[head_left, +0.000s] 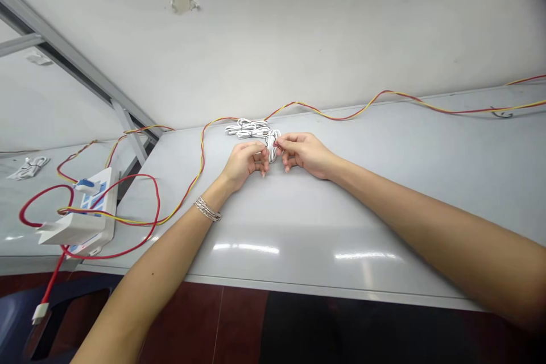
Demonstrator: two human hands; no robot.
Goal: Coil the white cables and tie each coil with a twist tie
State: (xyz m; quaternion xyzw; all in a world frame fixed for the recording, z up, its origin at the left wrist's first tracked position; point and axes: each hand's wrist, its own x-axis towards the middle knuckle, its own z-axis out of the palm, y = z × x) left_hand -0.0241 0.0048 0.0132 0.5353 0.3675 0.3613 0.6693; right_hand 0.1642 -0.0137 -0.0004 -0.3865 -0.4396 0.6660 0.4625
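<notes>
The left hand (244, 162) and the right hand (303, 153) meet above a grey counter (341, 222), fingers curled and closed, both pinching a small coil of white cable (272, 147) from either side. The coil stands roughly upright between them, just off the counter, with a thin black tie (270, 139) around it (too small to make out exactly how it is fastened). Just behind, a looser bundle of white cable (249, 128) lies on the counter, close to the coil. A twisted red-and-yellow wire (324, 113) snakes along the far side of the counter and passes behind the bundle. Well off to the left sits a white plastic unit with blue patches (81, 224), looped by a red cable (158, 199). A silver chain bracelet (207, 209) circles the left wrist, and another tied white cable (29, 168) lies farther left.
</notes>
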